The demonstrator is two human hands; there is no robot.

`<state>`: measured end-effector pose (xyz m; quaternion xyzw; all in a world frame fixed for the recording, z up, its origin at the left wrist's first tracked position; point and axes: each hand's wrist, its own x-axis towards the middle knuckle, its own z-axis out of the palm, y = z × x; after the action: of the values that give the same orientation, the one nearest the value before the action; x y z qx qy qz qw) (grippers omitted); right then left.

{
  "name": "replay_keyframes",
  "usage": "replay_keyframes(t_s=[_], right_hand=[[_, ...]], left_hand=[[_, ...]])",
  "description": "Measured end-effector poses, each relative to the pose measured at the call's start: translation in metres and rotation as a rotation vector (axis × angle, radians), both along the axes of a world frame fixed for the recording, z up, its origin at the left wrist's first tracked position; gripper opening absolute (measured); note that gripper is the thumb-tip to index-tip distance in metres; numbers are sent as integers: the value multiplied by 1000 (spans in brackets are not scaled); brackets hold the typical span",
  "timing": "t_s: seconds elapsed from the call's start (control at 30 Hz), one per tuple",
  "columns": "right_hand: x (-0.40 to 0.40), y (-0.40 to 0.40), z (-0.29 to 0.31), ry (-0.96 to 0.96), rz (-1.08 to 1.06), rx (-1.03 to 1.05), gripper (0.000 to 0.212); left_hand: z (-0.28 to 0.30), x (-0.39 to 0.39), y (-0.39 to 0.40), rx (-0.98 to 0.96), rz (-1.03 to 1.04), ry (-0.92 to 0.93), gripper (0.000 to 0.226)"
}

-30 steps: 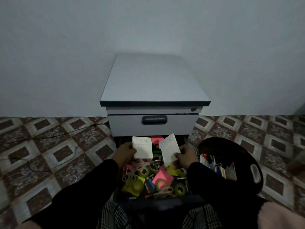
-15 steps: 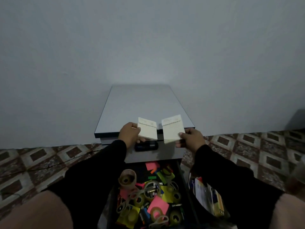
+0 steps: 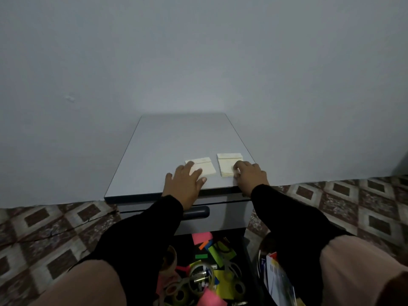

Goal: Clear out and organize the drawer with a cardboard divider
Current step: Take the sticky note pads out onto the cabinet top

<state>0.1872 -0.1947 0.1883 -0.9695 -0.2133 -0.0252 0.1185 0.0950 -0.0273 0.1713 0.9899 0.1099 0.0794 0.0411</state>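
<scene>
Two white note pads lie side by side near the front edge of the grey cabinet top. My left hand rests flat on the left pad, fingers spread. My right hand is curled, with its fingertips pinching the near right corner of the right pad. Below, between my black sleeves, the open drawer is full of clutter: pink sticky notes, green and yellow pads, tape rolls. No cardboard divider is in view.
The upper drawer is closed, its dark handle just under my left wrist. A dark container holding papers stands on the patterned floor, right of the open drawer. A plain wall rises behind the cabinet.
Both hands lifted the two white pads out of the drawer, carried them up past the cabinet front, and laid them flat on the top. My left fingers have spread open.
</scene>
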Motion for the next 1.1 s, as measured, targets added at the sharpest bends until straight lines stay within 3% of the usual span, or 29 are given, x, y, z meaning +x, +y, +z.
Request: replay_keyframes(t_s=[0.17,0.37,0.57,0.67,0.83,1.1], right_hand=[[37,15,-2,84,-89,90,33],[72,31,-11,-115,-120,-27,36],[86,29,-10,-110,-85,67,35],[86,29,-16,-130,-25,50,35],[85,32,-17,-83,-32,246,35],[78,34,-12,-15,16,257,32]], left_hand=[[-1,40,0,18,55,51,46],[11,82,14,9,25,99,44],[6,110,15,49,31,121,45],[-3,111,13,48,33,-54,46],[-7,109,13,16,-51,-269,43],[-9,111,16,-76,-74,-87,50]])
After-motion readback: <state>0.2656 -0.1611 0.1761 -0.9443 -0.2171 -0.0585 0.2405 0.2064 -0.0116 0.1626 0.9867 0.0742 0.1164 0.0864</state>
